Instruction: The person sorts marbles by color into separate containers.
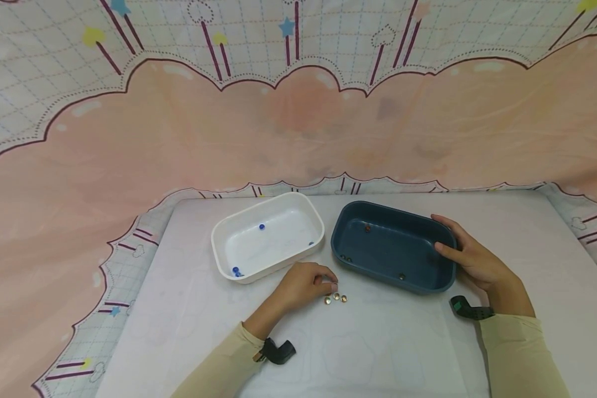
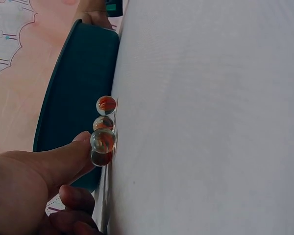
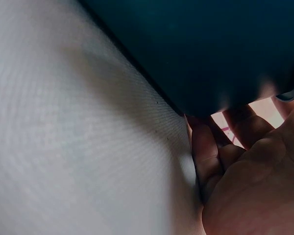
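Observation:
My left hand point(image 1: 303, 284) reaches over the table with its thumb and fingers bent toward a small cluster of marbles point(image 1: 336, 297). In the left wrist view several clear glass marbles point(image 2: 103, 141) with orange swirls lie close together, the thumb tip right beside them. Some of the left fingers are curled below the thumb, and the index finger is hidden there. My right hand point(image 1: 477, 262) grips the right end of a dark blue tray point(image 1: 393, 213), thumb over the rim and fingers around the outside. Several marbles point(image 1: 367, 228) lie inside this tray.
Left of the blue tray stands a white tray point(image 1: 268, 271) holding several small blue marbles point(image 1: 261, 227). Both trays sit on a white-covered table point(image 1: 378, 354). Behind it hangs a patterned peach cloth point(image 1: 298, 132). Each wrist wears a black camera mount point(image 1: 278, 351).

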`<state>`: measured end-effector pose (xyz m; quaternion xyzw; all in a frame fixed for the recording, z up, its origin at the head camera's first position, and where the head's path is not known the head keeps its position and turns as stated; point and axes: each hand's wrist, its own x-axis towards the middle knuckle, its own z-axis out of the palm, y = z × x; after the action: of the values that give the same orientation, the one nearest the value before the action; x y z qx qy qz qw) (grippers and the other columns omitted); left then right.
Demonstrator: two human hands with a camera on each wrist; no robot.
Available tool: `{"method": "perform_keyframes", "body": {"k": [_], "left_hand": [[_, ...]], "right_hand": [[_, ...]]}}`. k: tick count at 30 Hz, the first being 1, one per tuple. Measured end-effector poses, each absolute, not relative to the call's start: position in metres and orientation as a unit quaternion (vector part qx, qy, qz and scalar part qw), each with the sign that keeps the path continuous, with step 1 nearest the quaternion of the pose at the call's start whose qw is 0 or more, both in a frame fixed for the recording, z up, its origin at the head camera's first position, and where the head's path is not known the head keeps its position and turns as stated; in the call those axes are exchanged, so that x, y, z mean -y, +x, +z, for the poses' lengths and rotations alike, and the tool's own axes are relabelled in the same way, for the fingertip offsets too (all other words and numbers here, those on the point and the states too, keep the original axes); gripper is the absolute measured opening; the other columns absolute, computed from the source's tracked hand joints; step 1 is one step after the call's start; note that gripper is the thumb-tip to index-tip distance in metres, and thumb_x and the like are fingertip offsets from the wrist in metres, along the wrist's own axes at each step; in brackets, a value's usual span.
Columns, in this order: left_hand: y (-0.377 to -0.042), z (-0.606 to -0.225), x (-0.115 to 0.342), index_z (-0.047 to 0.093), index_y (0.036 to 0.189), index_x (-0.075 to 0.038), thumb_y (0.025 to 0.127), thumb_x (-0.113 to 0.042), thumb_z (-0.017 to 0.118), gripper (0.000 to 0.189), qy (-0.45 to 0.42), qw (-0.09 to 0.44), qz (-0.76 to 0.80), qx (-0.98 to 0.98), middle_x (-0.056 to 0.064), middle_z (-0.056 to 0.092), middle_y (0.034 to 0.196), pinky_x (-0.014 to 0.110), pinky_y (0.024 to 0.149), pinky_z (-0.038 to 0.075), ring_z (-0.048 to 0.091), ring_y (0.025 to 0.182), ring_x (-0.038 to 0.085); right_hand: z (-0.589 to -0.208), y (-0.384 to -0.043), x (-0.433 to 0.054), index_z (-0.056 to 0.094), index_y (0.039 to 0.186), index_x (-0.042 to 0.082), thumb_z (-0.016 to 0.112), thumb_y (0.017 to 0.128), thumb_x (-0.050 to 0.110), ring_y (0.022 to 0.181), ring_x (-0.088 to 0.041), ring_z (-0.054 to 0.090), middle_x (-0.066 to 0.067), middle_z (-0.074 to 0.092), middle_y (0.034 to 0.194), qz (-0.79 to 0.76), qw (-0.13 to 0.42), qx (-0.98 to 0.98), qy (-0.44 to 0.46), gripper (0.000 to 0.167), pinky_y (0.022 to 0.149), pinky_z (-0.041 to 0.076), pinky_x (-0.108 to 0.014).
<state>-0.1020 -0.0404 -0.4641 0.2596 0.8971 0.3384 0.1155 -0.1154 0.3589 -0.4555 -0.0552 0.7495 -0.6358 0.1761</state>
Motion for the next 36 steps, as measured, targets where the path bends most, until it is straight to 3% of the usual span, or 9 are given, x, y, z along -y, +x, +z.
{"method": "perform_keyframes", "body": {"k": [36], "left_hand": [[-0.0995, -0.4631, 0.0404, 0.079, 0.095, -0.019, 0.092, -0.023, 0.076, 0.006, 0.24, 0.122, 0.358, -0.894, -0.011, 0.046, 0.06, 0.018, 0.053, 0.031, 0.04, 0.056, 0.001]], "right_hand": [[-0.4567, -0.1156, -0.3588, 0.015, 0.164, 0.029, 0.056, 0.105, 0.01, 0.154, -0.049, -0.014, -0.017, -0.015, 0.17, -0.638, 0.174, -0.748, -0.055, 0.074, 0.115, -0.005, -0.078]]}}
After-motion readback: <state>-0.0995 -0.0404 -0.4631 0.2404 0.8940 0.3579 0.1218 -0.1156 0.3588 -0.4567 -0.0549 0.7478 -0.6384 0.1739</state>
